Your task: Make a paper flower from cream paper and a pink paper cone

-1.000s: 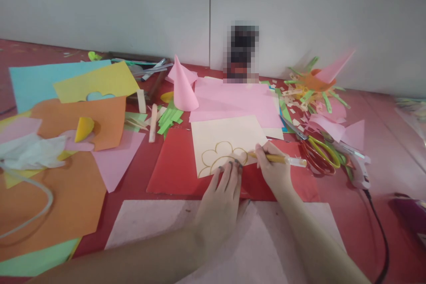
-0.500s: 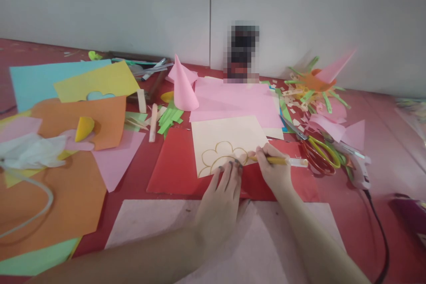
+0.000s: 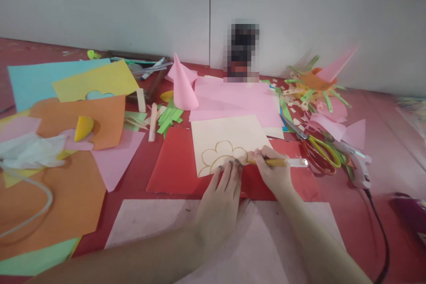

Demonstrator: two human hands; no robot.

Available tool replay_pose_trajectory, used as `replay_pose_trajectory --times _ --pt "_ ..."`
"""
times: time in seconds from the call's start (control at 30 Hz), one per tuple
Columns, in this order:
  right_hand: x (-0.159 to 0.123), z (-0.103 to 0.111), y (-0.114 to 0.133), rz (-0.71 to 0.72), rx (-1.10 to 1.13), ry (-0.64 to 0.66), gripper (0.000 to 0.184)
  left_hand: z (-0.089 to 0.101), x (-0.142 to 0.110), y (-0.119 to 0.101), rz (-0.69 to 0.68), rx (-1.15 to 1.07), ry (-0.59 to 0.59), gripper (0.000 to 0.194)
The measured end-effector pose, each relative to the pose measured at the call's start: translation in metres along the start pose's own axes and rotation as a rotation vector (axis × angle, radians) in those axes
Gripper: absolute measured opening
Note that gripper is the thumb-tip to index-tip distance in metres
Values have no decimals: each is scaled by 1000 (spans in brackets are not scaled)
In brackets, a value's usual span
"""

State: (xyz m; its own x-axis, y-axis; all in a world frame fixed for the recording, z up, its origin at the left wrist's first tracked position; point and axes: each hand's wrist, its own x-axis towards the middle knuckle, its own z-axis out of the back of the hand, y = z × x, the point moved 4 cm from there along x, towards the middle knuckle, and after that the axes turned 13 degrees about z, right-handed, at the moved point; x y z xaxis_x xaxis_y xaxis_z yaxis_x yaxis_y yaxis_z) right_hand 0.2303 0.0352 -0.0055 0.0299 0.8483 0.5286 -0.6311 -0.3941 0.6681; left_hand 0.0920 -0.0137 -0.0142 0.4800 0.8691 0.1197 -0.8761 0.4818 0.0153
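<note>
A cream sheet of paper lies on a red sheet in front of me, with a scalloped, flower-like outline in gold-brown along its lower part. My left hand rests flat on the lower edge of the cream sheet, fingers stretched out and holding nothing. In my right hand is a golden pen with a clear back end, pinched between thumb and fingers. Its tip points left at the right end of the drawn outline; whether it touches the paper I cannot tell.
Scissors and a glue gun with a dark cord lie right. A pink paper cone stands behind the cream sheet. Orange paper and other coloured sheets cover the left. An orange-green paper piece sits back right.
My right hand and the pen have shifted very slightly down. My left hand and the cream sheet look the same.
</note>
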Motion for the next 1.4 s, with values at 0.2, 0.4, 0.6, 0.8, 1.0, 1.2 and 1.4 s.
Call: replay_pose_trajectory --times 0.2,0.4,0.6,0.8,1.0,1.2,1.4 --pt "-1 -1 0 21 47 37 38 -2 -1 -1 -4 -4 -1 55" --pt "0 -3 4 33 119 81 37 -2 -1 -1 -4 5 10 55" --pt "-2 -4 -1 2 137 97 37 -2 -2 1 1 -4 17 55" --pt "-1 -2 -1 -3 37 47 38 -1 -1 0 -6 -9 -6 54" --pt "-1 -2 -1 0 23 45 38 -2 -2 1 -1 2 3 54" --pt "-2 -4 -1 2 94 86 37 -2 -1 0 -7 1 4 54" --pt "0 -5 1 3 157 100 34 -2 -2 0 -9 -12 -14 55"
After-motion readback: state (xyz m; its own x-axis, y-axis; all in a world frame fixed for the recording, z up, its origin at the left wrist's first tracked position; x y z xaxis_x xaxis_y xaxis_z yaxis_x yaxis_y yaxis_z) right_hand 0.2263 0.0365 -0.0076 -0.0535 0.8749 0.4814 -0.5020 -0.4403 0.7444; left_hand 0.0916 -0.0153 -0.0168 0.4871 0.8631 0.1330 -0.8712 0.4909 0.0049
